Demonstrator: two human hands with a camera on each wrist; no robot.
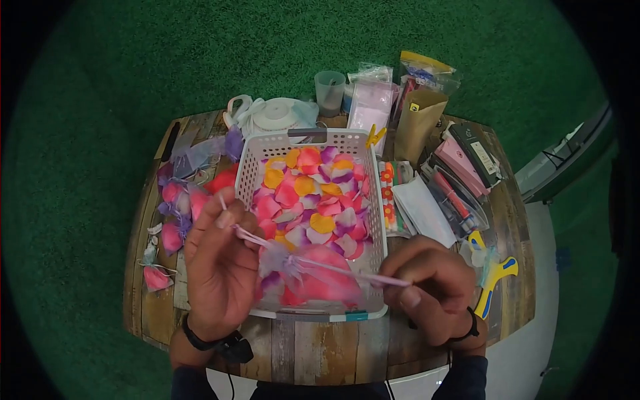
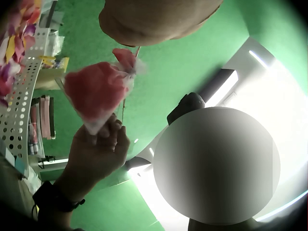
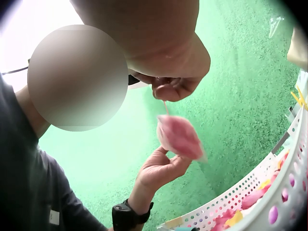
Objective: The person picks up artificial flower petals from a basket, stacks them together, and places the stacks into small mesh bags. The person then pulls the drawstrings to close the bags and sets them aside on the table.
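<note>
A small sheer organza drawstring bag (image 1: 323, 277) filled with pink petals hangs between my hands, over the near side of a white basket (image 1: 380, 220). Its neck is gathered tight. My left hand (image 1: 220, 273) pinches the ribbon drawstring (image 1: 250, 235) on one side, a loose ribbon end showing above the fingers. On the other side, my right hand (image 1: 433, 287) pinches the opposite ribbon between thumb and fingers, stretched out to the right. In the right wrist view the bag (image 3: 180, 137) looks slightly blurred. Loose pink, orange, white and purple petals (image 1: 320, 223) lie in the basket.
Several filled bags (image 1: 172, 237) lie left of the basket. Behind it are a white ribbon roll (image 1: 275, 113) and a plastic cup (image 1: 329, 93). A brown paper pouch (image 1: 419, 123), white packets (image 1: 423, 210) and a yellow-handled tool (image 1: 497, 283) sit to the right.
</note>
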